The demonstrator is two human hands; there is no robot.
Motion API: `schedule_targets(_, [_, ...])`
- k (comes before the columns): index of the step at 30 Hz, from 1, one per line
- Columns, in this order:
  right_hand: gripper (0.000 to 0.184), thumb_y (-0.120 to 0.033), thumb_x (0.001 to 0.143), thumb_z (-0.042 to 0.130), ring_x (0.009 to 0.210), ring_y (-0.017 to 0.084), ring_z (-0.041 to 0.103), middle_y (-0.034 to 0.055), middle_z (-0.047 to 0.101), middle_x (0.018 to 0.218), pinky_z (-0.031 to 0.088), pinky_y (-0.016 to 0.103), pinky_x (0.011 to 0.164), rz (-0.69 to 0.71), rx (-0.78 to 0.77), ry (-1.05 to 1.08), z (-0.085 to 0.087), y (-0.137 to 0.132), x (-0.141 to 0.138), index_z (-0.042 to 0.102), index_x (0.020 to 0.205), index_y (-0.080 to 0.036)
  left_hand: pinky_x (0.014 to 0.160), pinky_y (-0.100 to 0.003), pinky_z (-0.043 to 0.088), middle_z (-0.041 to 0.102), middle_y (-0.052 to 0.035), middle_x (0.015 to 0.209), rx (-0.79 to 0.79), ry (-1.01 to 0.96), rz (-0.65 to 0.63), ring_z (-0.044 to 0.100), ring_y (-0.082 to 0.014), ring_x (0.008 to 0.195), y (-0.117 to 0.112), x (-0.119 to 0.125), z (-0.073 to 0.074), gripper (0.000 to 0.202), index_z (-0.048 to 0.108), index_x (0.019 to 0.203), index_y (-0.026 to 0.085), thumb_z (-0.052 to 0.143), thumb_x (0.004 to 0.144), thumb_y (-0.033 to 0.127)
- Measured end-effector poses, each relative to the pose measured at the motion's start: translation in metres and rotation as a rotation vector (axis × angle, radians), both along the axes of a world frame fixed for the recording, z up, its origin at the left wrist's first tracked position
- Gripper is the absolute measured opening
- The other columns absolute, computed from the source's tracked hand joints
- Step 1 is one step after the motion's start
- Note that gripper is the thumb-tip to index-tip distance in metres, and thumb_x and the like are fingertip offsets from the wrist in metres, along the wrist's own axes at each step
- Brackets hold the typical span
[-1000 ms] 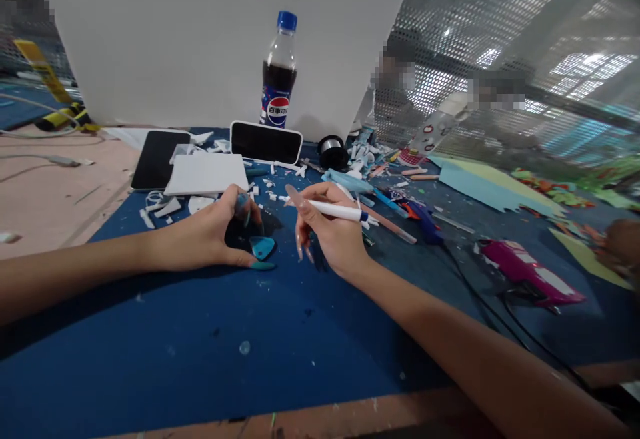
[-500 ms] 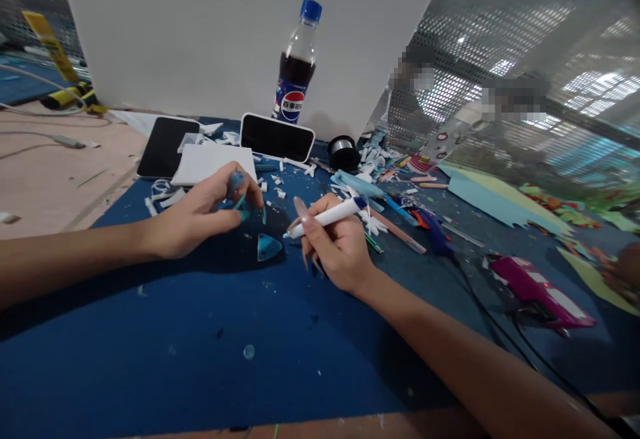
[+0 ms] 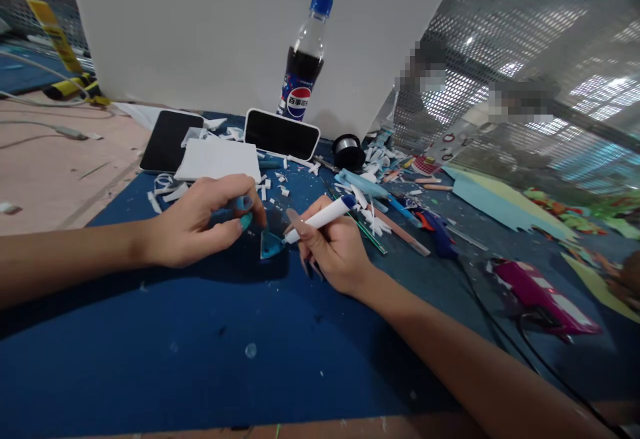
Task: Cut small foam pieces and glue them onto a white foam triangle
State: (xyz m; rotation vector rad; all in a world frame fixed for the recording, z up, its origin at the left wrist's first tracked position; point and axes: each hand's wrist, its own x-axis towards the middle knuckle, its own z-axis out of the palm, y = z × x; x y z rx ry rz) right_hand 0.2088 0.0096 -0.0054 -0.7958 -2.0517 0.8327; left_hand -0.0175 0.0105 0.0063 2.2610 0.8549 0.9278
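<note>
My right hand (image 3: 340,246) grips a white marker (image 3: 323,220) with a dark blue end, its tip pointing left and down. That tip is at the right edge of a small blue wedge-shaped piece (image 3: 271,244) lying on the blue mat (image 3: 200,346). From the left, my left hand (image 3: 210,219) reaches in with its thumb and index finger apart. The index fingertip is at the top of the blue piece, seemingly touching it. Teal shows at the thumb's tip, and a rounded blue spot shows among the curled fingers; I cannot tell what that spot is.
Behind my hands are a white pad (image 3: 220,159), a dark tablet (image 3: 173,140), a propped phone (image 3: 281,135), a cola bottle (image 3: 303,66) and a wire spool (image 3: 349,152). White scraps (image 3: 377,159), a glue gun (image 3: 437,229) and a magenta corded device (image 3: 545,299) lie rightward.
My left hand has come down, bringing its index fingertip to the blue piece. The marker's tip has dropped slightly to the piece's edge. The view has shifted a little.
</note>
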Motion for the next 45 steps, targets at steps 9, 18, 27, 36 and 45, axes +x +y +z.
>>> schedule_targets(9, [0.022, -0.034, 0.095, 0.048, 0.037, 0.007, 0.05, -0.0072, 0.052, 0.045, 0.041, 0.02, 0.042, 0.002, -0.005, 0.006, -0.001, 0.001, 0.0, 0.05, 0.078, -0.021, 0.071, -0.031, 0.042, 0.063, -0.004, 0.084, -0.018, 0.05, 0.039, 0.054, -0.0186, 0.075, -0.002, 0.003, 0.004, 0.016, 0.056, 0.084, 0.02, 0.043, 0.076, 0.025])
schedule_targets(18, [0.021, -0.034, 0.095, 0.048, 0.038, 0.007, 0.05, -0.007, 0.052, 0.046, 0.041, 0.021, 0.044, 0.0, 0.027, -0.01, -0.001, 0.001, 0.0, 0.049, 0.079, -0.02, 0.068, -0.031, 0.04, 0.063, -0.0047, 0.085, 0.029, 0.065, -0.002, 0.053, -0.0179, 0.075, 0.001, 0.002, 0.001, 0.012, 0.053, 0.083, 0.019, 0.042, 0.079, 0.021])
schedule_targets(27, [0.037, -0.04, 0.096, 0.04, 0.044, 0.008, 0.049, -0.003, 0.048, 0.052, 0.041, 0.025, 0.049, -0.047, 0.105, -0.13, 0.004, 0.002, -0.001, 0.047, 0.067, -0.019, 0.081, -0.034, 0.044, 0.057, -0.01, 0.112, 0.022, 0.162, 0.014, 0.055, -0.025, 0.099, -0.004, 0.008, 0.001, 0.038, 0.042, 0.104, 0.021, 0.058, 0.072, 0.033])
schedule_targets(36, [0.029, -0.03, 0.096, 0.042, 0.041, 0.007, 0.042, -0.0044, 0.044, 0.055, 0.034, 0.024, 0.044, -0.026, 0.103, -0.139, 0.011, -0.003, -0.007, 0.044, 0.068, -0.02, 0.048, -0.026, 0.036, 0.061, -0.0012, 0.077, -0.166, 0.331, 0.053, 0.055, -0.0168, 0.053, 0.007, 0.012, -0.009, 0.047, 0.046, 0.103, 0.019, 0.068, 0.071, 0.046])
schedule_targets(45, [0.028, -0.03, 0.095, 0.044, 0.042, 0.006, 0.039, -0.004, 0.04, 0.059, 0.029, 0.025, 0.042, -0.032, 0.063, -0.151, 0.011, -0.001, -0.01, 0.042, 0.068, -0.02, 0.043, -0.024, 0.029, 0.05, 0.0057, 0.059, -0.141, 0.34, -0.036, 0.043, -0.0106, 0.04, 0.008, 0.014, -0.004, 0.027, 0.052, 0.095, 0.019, 0.065, 0.078, 0.034])
